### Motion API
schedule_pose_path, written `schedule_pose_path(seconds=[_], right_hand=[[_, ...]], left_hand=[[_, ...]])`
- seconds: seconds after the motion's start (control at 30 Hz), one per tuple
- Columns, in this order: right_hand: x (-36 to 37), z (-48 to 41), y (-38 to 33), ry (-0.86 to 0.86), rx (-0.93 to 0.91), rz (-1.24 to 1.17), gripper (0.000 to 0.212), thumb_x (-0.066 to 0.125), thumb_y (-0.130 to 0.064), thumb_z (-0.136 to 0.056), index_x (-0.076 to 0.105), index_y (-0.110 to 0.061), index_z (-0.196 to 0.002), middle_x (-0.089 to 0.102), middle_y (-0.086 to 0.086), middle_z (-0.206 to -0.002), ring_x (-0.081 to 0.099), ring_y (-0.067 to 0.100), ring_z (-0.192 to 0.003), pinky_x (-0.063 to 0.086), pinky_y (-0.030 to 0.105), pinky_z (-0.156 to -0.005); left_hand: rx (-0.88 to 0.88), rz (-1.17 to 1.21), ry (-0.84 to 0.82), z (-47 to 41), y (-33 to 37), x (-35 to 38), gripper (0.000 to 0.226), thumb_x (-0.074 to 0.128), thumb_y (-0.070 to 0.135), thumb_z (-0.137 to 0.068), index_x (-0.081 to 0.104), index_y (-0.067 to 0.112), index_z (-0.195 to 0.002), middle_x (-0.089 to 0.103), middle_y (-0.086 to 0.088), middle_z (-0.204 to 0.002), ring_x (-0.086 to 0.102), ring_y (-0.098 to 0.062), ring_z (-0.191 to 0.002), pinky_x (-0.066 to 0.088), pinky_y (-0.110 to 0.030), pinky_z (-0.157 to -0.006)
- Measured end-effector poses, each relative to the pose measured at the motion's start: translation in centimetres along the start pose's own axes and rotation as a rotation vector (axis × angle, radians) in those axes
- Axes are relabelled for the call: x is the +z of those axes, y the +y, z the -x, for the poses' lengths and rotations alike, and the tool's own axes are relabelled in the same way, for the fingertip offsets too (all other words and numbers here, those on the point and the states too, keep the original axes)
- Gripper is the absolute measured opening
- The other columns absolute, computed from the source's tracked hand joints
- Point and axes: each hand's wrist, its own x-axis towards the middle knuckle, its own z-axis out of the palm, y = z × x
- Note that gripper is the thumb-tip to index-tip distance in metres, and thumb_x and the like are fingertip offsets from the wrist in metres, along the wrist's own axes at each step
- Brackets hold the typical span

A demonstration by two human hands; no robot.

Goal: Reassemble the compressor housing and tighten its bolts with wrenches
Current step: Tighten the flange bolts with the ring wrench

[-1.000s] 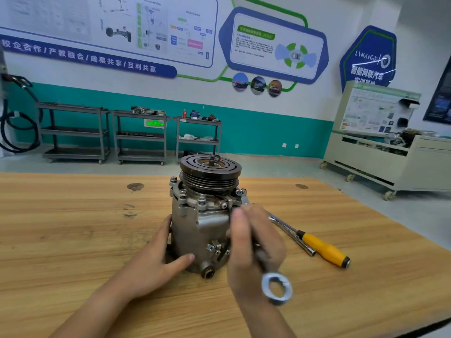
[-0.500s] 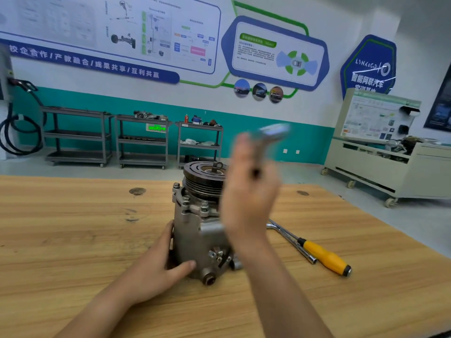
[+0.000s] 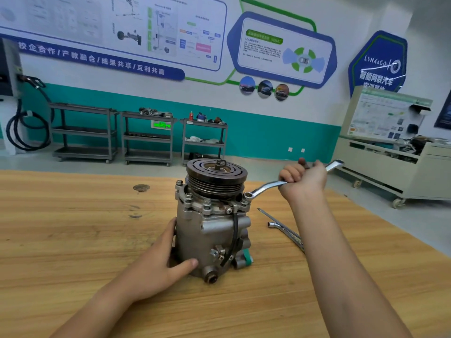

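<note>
Across the wooden workbench [image 3: 73,240] we are keeping the compressor housing [image 3: 207,230] upright in the middle, our left hand [image 3: 156,262] bracing its lower side, thumb lying straight. Our right hand [image 3: 302,179], low at the front 1 second ago, is now clenching the wrench [image 3: 266,186] out to the right, ring end sitting over 1 flange bolt [image 3: 245,200]. We are judging tightening is about to begin.
</note>
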Motion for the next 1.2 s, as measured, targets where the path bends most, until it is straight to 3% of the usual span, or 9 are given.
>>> schedule_pose_path(seconds=[0.23, 0.47, 0.73, 1.0, 1.2], right_hand=[[0.3, -1.9, 1.3, 0.007, 0.121, 0.146, 0.037, 0.032, -0.026, -0.102, 0.038, -0.013, -0.067, 0.021, -0.007, -0.032, 0.018, 0.007, -0.022, 0.015, 0.015, -0.026], [-1.2, -3.1, 1.6, -0.031, 0.298, 0.110, 0.038, 0.038, -0.014, -0.097, 0.035, -0.014, -0.059, 0.022, -0.006, -0.033, 0.020, 0.007, -0.022, 0.019, 0.016, -0.026], [-3.3, -2.7, 1.0, 0.003, 0.238, -0.044, 0.041, 0.034, -0.017, -0.099, 0.032, -0.014, -0.059, 0.022, -0.006, -0.033, 0.019, 0.008, -0.023, 0.021, 0.012, -0.029], [-1.1, -2.3, 0.8, -0.029, 0.180, 0.128, 0.039, 0.032, -0.015, -0.099, 0.031, -0.016, -0.060, 0.020, -0.007, -0.033, 0.018, 0.007, -0.023, 0.019, 0.013, -0.029], [-0.7, -2.7, 1.3, -0.037, 0.257, 0.164, 0.038, 0.035, -0.014, -0.098, 0.034, -0.015, -0.060, 0.021, -0.007, -0.033, 0.019, 0.007, -0.024, 0.019, 0.015, -0.028]], left_hand=[[0.025, 0.006, 0.019, 0.2, 0.6, 0.0, 0.086, 0.065, 0.046, -0.080, -0.009, 0.061, -0.123, 0.021, 0.028, -0.139, 0.040, -0.003, -0.127, 0.034, -0.022, -0.104], [-0.006, -0.005, 0.020, 0.2, 0.7, 0.1, 0.097, 0.065, 0.044, -0.080, -0.005, 0.035, -0.147, 0.019, 0.015, -0.151, 0.036, -0.008, -0.132, 0.031, -0.032, -0.111], [0.000, -0.016, 0.030, 0.3, 0.9, 0.2, 0.096, 0.067, 0.039, -0.081, -0.003, 0.034, -0.146, 0.022, 0.014, -0.151, 0.038, -0.008, -0.131, 0.031, -0.030, -0.110], [-0.014, 0.001, 0.027, 0.3, 1.0, 0.1, 0.098, 0.067, 0.041, -0.080, -0.002, 0.031, -0.148, 0.020, 0.012, -0.153, 0.037, -0.010, -0.132, 0.032, -0.034, -0.111], [0.007, 0.002, 0.030, 0.4, 1.1, 0.1, 0.094, 0.067, 0.038, -0.081, -0.002, 0.038, -0.144, 0.022, 0.015, -0.150, 0.038, -0.008, -0.130, 0.032, -0.029, -0.109]])
